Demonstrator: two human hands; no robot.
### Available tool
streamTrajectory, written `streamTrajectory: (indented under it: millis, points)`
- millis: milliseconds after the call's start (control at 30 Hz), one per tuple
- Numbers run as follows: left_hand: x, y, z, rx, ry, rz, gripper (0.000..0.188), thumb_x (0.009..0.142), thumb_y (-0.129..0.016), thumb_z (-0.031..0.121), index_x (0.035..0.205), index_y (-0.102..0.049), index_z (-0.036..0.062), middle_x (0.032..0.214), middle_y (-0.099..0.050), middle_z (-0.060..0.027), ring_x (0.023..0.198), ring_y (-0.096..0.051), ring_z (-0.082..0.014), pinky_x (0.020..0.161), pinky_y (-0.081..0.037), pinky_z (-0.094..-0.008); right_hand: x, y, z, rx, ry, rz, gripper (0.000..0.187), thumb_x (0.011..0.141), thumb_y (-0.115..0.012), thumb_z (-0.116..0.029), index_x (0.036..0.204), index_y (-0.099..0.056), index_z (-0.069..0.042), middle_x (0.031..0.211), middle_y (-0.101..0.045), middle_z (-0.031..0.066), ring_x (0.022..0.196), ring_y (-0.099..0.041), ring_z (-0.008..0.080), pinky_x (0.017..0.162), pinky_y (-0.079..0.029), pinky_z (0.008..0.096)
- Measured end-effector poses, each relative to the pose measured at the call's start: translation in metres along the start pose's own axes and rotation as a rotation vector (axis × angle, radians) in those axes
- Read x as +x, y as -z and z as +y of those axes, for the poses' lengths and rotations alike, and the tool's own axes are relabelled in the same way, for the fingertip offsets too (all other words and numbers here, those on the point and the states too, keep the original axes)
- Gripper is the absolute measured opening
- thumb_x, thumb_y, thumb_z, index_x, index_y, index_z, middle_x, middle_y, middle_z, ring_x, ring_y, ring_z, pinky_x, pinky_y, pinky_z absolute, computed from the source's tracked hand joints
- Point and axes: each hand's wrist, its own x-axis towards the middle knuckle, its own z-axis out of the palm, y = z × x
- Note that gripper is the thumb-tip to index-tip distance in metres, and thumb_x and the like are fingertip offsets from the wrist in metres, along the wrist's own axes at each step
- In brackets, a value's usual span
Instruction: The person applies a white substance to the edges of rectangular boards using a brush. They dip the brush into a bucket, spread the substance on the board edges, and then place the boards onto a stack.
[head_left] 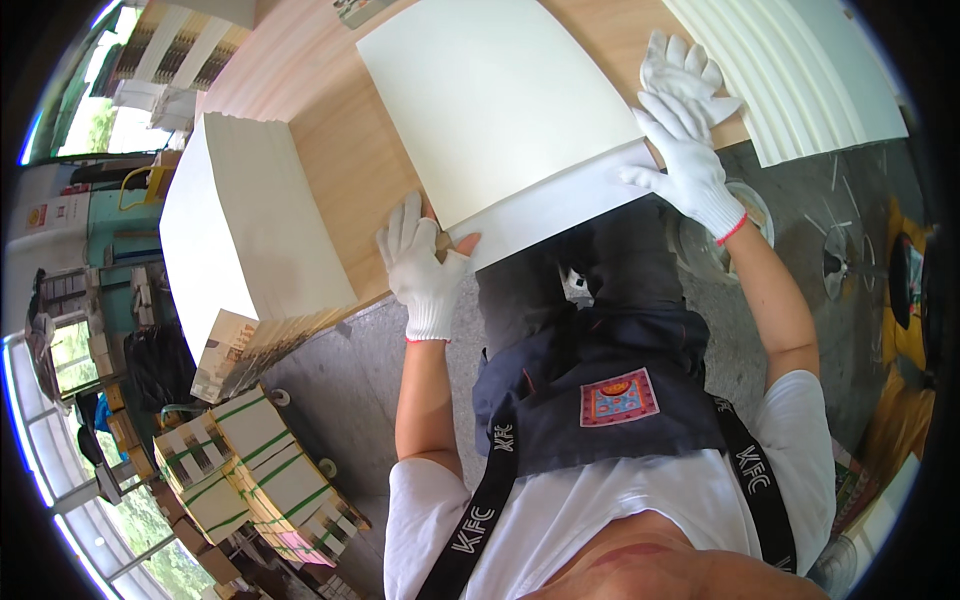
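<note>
A large white sheet of card lies on the wooden table in front of me, with a bluish-white strip along its near edge. My left hand, in a white knit glove with bare thumb tip, is at the strip's left end; its fingers are spread and the thumb touches the corner. Gloved too, my right hand rests at the right end, fingers stretched out and thumb over the strip. Just beyond it lies a loose white glove.
Tall stacks of white card stand on the table at left and right. A clear round tub sits below the table edge at right. Strapped stacks stand on the floor at lower left; a fan is far right.
</note>
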Motion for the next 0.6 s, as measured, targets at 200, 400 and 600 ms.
streamTrajectory:
  millis: [200,400,600]
  points:
    - [-0.0013,-0.0041,-0.0004,0.036,0.014,-0.007,0.050,0.066,-0.083,0.031,0.098,-0.065,-0.0033,0.135,-0.056,-0.0213,0.125,-0.050,-0.0357,0.107,-0.034,-0.0458,-0.0024,-0.0055,0.0057,0.000,-0.001,0.015,0.088,0.081,-0.061,-0.068,0.145,-0.046,-0.010,0.157,-0.035,0.0074,0.148,-0.024,0.0257,0.122,-0.013,0.0456]
    - [-0.0016,-0.0032,0.0014,0.053,0.051,-0.058,0.057,0.069,-0.082,0.030,0.112,-0.065,-0.0023,0.138,-0.055,-0.0195,0.129,-0.048,-0.0343,0.110,-0.032,-0.0462,-0.0022,-0.0048,0.0081,0.030,0.038,0.034,0.087,0.080,-0.064,-0.066,0.144,-0.047,-0.009,0.157,-0.035,0.0068,0.147,-0.025,0.0241,0.122,-0.013,0.0469]
    - [-0.0022,-0.0076,-0.0002,0.078,0.029,-0.043,0.061,0.069,-0.081,0.032,0.118,-0.064,-0.0019,0.138,-0.055,-0.0181,0.128,-0.048,-0.0342,0.111,-0.032,-0.0464,-0.0023,-0.0029,0.0072,0.002,-0.003,-0.021,0.090,0.080,-0.062,-0.068,0.146,-0.045,-0.010,0.158,-0.032,0.0057,0.149,-0.021,0.0234,0.123,-0.011,0.0477]
